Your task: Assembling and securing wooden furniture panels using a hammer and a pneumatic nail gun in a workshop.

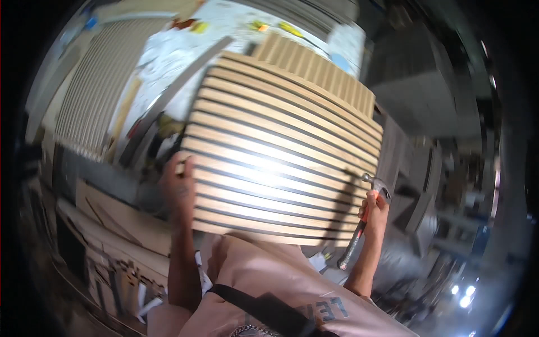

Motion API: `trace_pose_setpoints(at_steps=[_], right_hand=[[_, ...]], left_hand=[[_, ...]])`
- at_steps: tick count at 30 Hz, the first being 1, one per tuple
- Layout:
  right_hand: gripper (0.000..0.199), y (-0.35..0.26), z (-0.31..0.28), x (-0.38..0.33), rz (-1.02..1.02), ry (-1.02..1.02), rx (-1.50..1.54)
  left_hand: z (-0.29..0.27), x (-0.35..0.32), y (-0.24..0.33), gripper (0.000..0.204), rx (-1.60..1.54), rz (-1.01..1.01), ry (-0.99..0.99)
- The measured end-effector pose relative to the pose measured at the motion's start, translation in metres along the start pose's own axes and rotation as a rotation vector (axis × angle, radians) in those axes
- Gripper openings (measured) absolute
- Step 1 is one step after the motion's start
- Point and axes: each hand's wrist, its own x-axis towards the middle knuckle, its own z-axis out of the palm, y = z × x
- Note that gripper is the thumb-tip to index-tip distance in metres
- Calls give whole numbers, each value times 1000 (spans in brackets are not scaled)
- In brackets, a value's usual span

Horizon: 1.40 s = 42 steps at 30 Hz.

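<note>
A slatted wooden panel [241, 121], pale strips with dark grooves between them, lies in front of my body. Its near edge is close to my apron, and bright light glares off its middle. At the panel's left edge is my left hand [178, 182], with fingers curled around the edge; blur hides some of the fingers. Beyond the panel's right side, my right hand [375, 209] is wrapped around the handle of a claw hammer [353, 247]. The hammer's metal head points up and away from me, near the panel's right edge, and the handle end hangs toward my apron.
Another slatted wooden piece [314, 64] sticks out past the panel's far edge. A grey ribbed panel [98, 84] is at the far left, near a long dark strip [168, 92]. Yellow-handled tools [289, 29] lie on the white surface behind. Large grey boxes [418, 78] stand at right.
</note>
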Motion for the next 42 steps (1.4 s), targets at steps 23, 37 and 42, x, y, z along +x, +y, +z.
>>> trace_pose_setpoints(at_steps=[23, 37, 42], right_hand=[[20, 125, -123, 35, 332, -181, 408], [17, 115, -107, 49, 298, -167, 476], [17, 115, -114, 49, 276, -165, 503]], left_hand=[[-12, 19, -22, 27, -153, -219, -129], [19, 33, 12, 28, -56, -266, 21], [11, 46, -9, 28, -162, -310, -67]])
